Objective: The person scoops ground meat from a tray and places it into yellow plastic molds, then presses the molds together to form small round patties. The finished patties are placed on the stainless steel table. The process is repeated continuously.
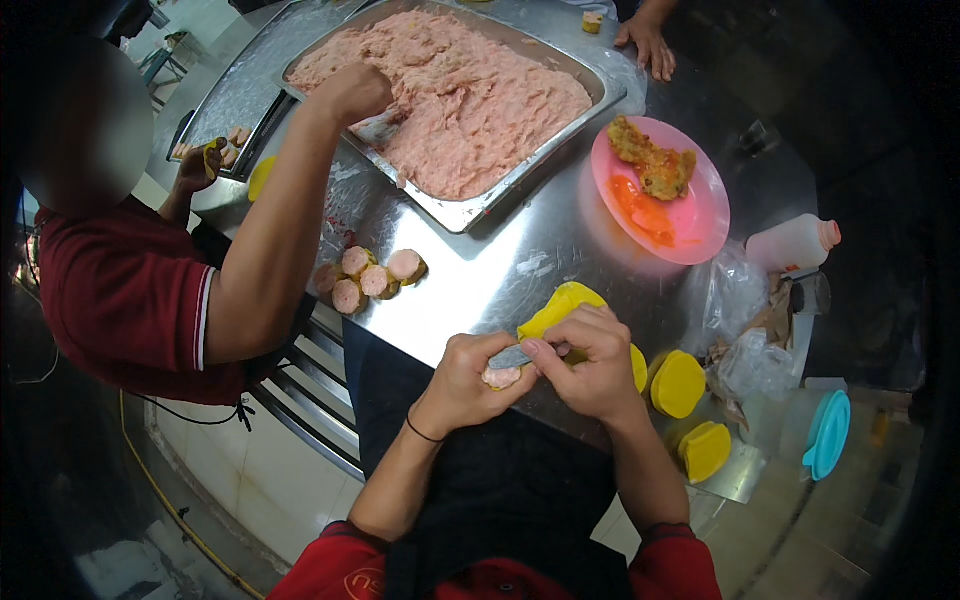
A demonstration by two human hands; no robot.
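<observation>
While left hand (pixel 465 380) cupped half-filled dumpling (pixel 502 377) at table edge, fingers curled round it as cradle, right hand (pixel 590 360) pinched small metal spatula (pixel 515 355), blade pressed onto pink filling. Yellow wrapper stacks (pixel 680 383) sat right, within reach. Finished dumplings (pixel 368 275) lay left. Co-worker's arm (pixel 275 215) crossed to minced-meat tray (pixel 470 212), blocking it. Pink plate (pixel 700 215) and bottle (pixel 795 243) stood farther right.

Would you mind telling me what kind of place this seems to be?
Probably a commercial kitchen or food-prep workshop: a steel table bears a big metal tray of pink minced filling, finished dumplings sit near its edge, and stacks of yellow wrappers lie by the person's hands.
</observation>
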